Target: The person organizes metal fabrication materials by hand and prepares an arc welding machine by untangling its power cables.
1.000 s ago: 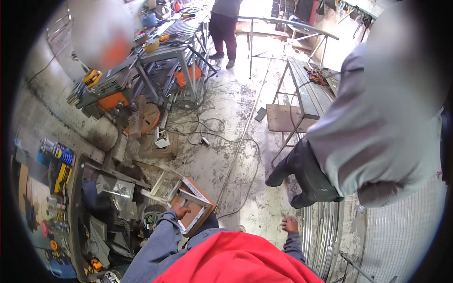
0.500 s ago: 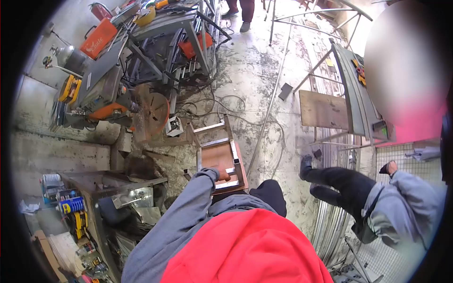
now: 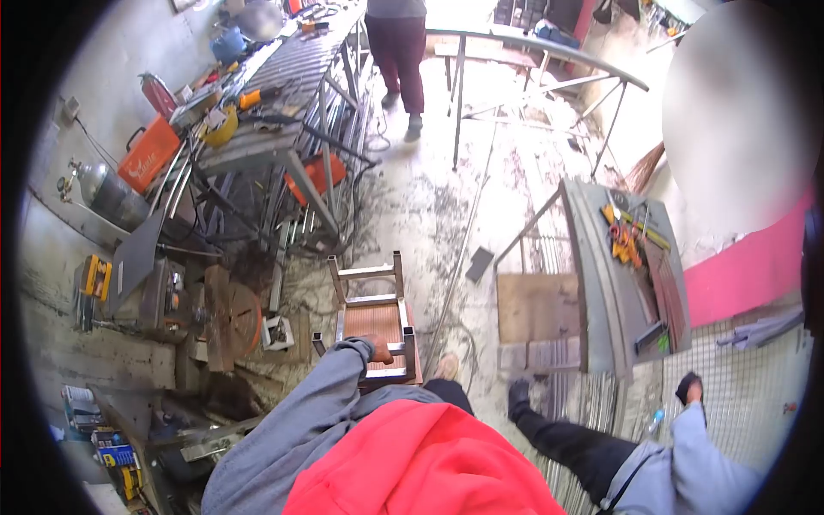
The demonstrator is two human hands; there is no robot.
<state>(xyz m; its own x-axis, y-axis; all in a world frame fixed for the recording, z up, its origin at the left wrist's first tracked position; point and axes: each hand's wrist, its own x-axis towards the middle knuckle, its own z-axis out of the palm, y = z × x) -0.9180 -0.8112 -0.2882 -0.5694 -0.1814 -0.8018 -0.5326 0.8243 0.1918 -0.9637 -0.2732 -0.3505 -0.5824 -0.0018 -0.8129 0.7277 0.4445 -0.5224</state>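
My left hand is closed around a metal bar of a small stool frame, low in front of my body. The frame is made of square metal tubes with open ends pointing up, and a reddish-brown wooden panel lies under the bars. It looks like a stool turned upside down. A grey sleeve covers my left arm. My right hand does not show; the red top fills the area near my body.
To the right, a metal worktable carries orange-handled tools. A co-worker in black trousers is beside me at lower right. Another person stands at the back. A long cluttered bench and a cutting disc are at left.
The view has tilted upward, showing more of the far room and the person at the back. My left hand stays on the stool frame, which appears lower and further left.
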